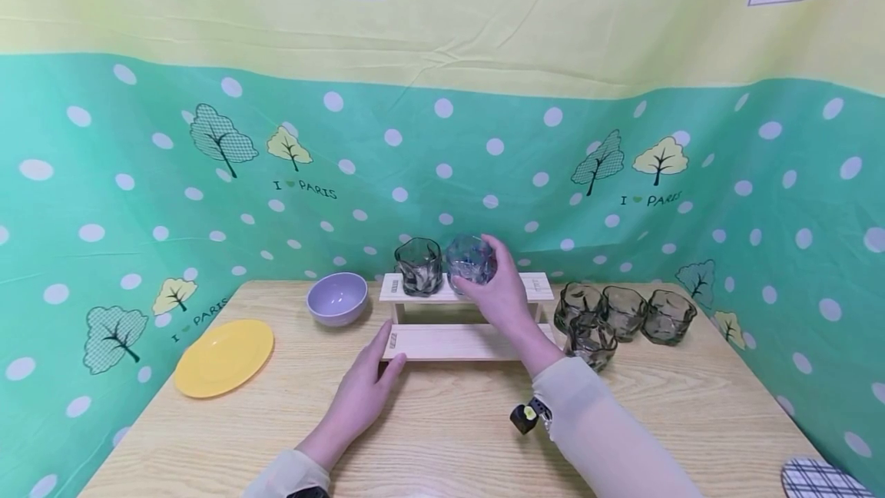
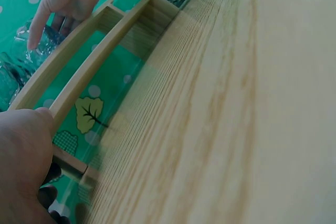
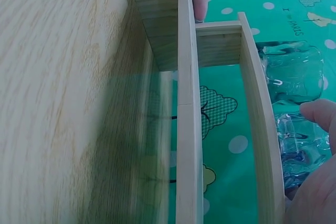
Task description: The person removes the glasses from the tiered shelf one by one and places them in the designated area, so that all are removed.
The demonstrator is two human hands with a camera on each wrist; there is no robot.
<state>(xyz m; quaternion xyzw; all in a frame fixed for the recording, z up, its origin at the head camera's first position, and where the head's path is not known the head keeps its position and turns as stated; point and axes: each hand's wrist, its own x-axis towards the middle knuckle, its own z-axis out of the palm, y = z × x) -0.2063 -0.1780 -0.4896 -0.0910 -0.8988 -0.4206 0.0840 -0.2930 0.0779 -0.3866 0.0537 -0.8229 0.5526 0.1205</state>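
A two-tier wooden rack (image 1: 449, 343) stands on the table. My left hand (image 1: 365, 384) grips the left end of its lower shelf, thumb at the front edge and fingers along the side. On the upper tier, my right hand (image 1: 499, 292) holds a clear bluish drinking glass (image 1: 465, 258) with wavy sides, thumb in front and fingers around its right side. A smoky grey glass (image 1: 418, 267) sits just left of it on the same tier. In the right wrist view both the grey glass (image 3: 291, 72) and the held glass (image 3: 299, 145) appear beyond the upper board.
Several smoky glasses (image 1: 624, 313) are grouped on the table right of the rack. To the left are a purple bowl (image 1: 337, 300) and a yellow plate (image 1: 224, 358). A checked cloth item (image 1: 823, 479) lies at the near right corner. A polka-dot curtain (image 1: 442, 137) hangs behind.
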